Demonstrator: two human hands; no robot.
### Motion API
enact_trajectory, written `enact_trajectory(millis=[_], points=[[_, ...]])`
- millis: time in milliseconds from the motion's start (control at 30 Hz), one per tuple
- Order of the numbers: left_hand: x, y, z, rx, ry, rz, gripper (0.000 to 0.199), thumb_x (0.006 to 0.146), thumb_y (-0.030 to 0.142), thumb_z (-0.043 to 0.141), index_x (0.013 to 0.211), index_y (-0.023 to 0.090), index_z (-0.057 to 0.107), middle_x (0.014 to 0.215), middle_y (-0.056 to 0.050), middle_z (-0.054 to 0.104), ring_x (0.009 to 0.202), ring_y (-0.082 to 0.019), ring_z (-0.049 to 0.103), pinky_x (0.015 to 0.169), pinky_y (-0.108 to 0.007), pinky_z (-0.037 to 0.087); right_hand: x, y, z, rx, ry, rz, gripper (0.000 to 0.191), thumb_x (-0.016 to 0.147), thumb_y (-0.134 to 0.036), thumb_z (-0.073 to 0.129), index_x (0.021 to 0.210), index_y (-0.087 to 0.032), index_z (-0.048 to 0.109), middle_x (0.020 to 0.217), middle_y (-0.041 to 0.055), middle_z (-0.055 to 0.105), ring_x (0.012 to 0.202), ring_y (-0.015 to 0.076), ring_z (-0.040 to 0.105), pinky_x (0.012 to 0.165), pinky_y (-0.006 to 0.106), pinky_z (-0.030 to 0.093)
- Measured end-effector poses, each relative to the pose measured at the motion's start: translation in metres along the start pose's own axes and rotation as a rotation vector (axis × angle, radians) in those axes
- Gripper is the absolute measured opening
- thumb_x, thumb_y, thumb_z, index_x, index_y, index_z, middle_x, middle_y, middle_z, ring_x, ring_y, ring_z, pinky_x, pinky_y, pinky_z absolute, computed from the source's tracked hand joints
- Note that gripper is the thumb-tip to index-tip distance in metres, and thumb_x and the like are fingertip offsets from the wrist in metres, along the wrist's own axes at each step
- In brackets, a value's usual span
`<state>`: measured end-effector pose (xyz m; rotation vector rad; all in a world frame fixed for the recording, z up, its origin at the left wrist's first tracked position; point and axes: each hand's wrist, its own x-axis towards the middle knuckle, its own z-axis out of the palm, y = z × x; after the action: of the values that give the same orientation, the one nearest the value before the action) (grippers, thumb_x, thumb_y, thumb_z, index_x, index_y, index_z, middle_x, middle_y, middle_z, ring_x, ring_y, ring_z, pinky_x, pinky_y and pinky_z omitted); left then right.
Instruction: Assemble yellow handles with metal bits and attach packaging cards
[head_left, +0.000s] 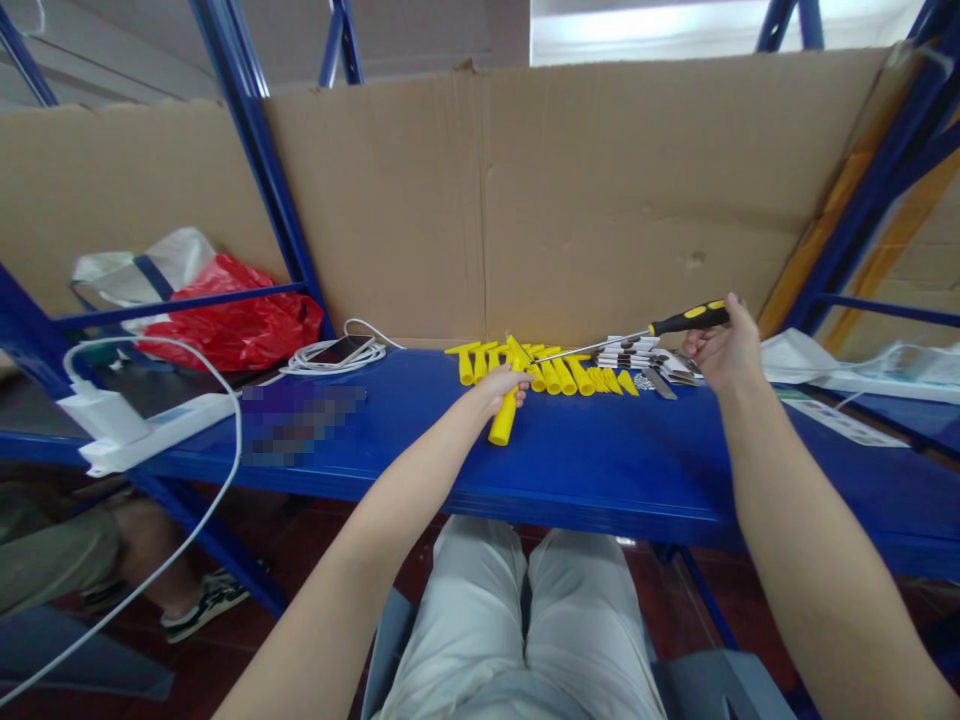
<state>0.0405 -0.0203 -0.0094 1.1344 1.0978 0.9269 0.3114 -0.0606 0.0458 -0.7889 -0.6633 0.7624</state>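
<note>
My left hand [501,390] is closed around a yellow plastic scraper handle [502,424], its thick round end pointing toward me above the blue shelf. In my right hand [726,345] is a screwdriver with a black and yellow grip [688,318]. Its long metal shaft [600,345] slants down to the left, and the tip meets or lies close to the head of the held handle; contact is too small to make out. Behind and beside my left hand lies a row of similar yellow handles [566,377]. Small yellow wedge-shaped pieces [628,382] lie to their right.
Packaged blades or cards [628,352], small metal parts [661,384] and a paper sheet [844,417] lie rightward. A power strip [161,430], coiled white cable [330,358] and red bag [236,315] are at left. A cardboard panel [585,200] stands behind. Another person's leg [154,555] shows lower left.
</note>
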Motion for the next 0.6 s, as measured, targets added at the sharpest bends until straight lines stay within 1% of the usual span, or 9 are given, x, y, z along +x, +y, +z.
enact_trajectory(millis=[100,200,300,433,500,600], points=[[0.0,0.0,-0.002,0.005,-0.001,0.018,0.027,0.091,0.001,0.049,0.077,0.022,0.038,0.047,0.012,0.04,0.03,-0.004,0.035,0.036,-0.015,0.024,-0.004,-0.003,0.003,-0.022,-0.001,0.078,0.037,0.099,-0.028,0.025,0.07,-0.019,0.047,0.046,-0.0001,0.044,0.036,0.0115,0.041,0.032,0.021,0.032],[0.002,-0.001,-0.004,0.011,-0.001,0.024,0.028,0.092,0.001,0.047,0.076,0.021,0.038,0.046,0.012,0.04,0.03,-0.004,0.035,0.036,-0.015,0.024,-0.007,-0.004,0.005,-0.101,0.001,0.069,0.04,0.099,-0.027,0.023,0.071,-0.017,0.05,0.045,0.0014,0.045,0.036,0.0119,0.04,0.032,0.02,0.032],[0.003,-0.001,-0.004,0.017,0.005,0.024,0.028,0.092,0.001,0.048,0.076,0.021,0.038,0.046,0.011,0.04,0.031,-0.004,0.035,0.037,-0.015,0.024,-0.004,-0.001,0.004,-0.121,0.048,0.042,0.033,0.098,-0.025,0.031,0.073,-0.016,0.052,0.046,0.0003,0.048,0.036,0.0105,0.041,0.031,0.018,0.032],[0.004,-0.002,-0.004,0.021,0.014,0.022,0.028,0.091,0.001,0.049,0.075,0.021,0.038,0.047,0.011,0.039,0.032,-0.004,0.035,0.038,-0.016,0.024,0.007,0.005,-0.001,-0.083,0.082,-0.048,0.021,0.094,-0.023,0.047,0.074,-0.017,0.05,0.049,-0.002,0.05,0.035,0.0097,0.043,0.03,0.018,0.033],[0.004,-0.002,-0.004,0.021,0.02,0.022,0.028,0.091,0.001,0.049,0.075,0.021,0.038,0.047,0.011,0.039,0.032,-0.004,0.035,0.039,-0.016,0.024,0.01,0.008,-0.003,-0.094,0.08,-0.102,0.019,0.091,-0.025,0.054,0.074,-0.018,0.049,0.049,-0.0028,0.051,0.033,0.0095,0.043,0.029,0.018,0.032],[0.004,-0.002,-0.004,0.016,0.028,0.024,0.028,0.091,0.002,0.051,0.075,0.021,0.039,0.048,0.011,0.039,0.032,-0.004,0.034,0.04,-0.016,0.023,0.009,0.009,-0.004,-0.159,0.1,-0.15,0.022,0.09,-0.024,0.057,0.072,-0.019,0.047,0.044,-0.0052,0.048,0.027,0.0081,0.037,0.027,0.017,0.027]])
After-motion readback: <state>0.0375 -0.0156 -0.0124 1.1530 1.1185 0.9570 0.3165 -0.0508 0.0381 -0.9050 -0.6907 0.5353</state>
